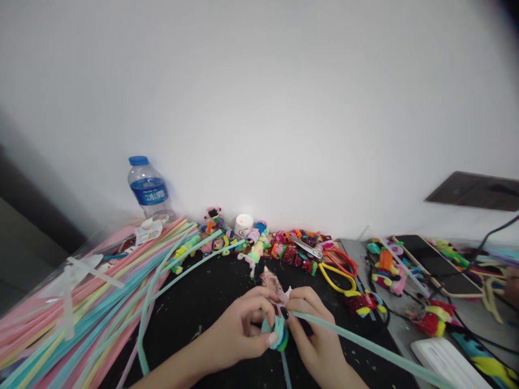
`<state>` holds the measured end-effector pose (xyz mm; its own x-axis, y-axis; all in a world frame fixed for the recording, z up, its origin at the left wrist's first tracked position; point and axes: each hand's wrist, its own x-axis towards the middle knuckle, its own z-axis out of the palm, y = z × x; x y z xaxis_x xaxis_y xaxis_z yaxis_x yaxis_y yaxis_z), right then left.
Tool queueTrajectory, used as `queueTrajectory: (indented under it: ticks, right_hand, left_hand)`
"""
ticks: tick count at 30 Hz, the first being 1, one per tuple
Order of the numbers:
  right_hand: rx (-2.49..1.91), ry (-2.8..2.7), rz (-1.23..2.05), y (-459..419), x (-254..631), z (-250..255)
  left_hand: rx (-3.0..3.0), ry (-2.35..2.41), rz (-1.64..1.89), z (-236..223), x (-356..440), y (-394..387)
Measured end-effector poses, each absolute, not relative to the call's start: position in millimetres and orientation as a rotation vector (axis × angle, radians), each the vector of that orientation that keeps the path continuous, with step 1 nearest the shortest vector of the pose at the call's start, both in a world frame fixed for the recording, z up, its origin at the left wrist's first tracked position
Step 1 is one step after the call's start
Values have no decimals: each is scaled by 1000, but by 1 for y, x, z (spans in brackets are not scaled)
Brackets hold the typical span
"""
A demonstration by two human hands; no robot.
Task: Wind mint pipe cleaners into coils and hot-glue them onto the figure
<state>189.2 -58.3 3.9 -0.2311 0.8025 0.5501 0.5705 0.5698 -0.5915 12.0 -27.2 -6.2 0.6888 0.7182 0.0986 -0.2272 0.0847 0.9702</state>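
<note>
Both hands meet over the black mat (211, 302) near the front edge. My left hand (239, 327) pinches a small coiled pipe-cleaner piece (277, 332) in teal, blue and green. My right hand (314, 335) holds the same piece from the other side, fingers closed, with a long pale green pipe cleaner (365, 346) running from it to the lower right. A pinkish fuzzy stick (272, 281) pokes up between the hands.
A big bundle of pastel pipe cleaners (81, 319) lies at left. A water bottle (149, 190), a small white jar (244, 224) and several finished fuzzy figures (259, 246) line the wall. Scissors with yellow and red handles (330, 265), a phone (436, 263) and cables lie at right.
</note>
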Motion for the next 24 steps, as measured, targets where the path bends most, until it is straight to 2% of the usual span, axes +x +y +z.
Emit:
queueTrajectory:
  ticks: [19, 24]
  right_hand:
    - [-1204, -1853, 509, -58, 185, 1]
    - [-1224, -1833, 455, -57, 184, 0]
  left_hand:
    - [1287, 485, 761, -6, 13, -27]
    - [1290, 469, 808, -2, 13, -26]
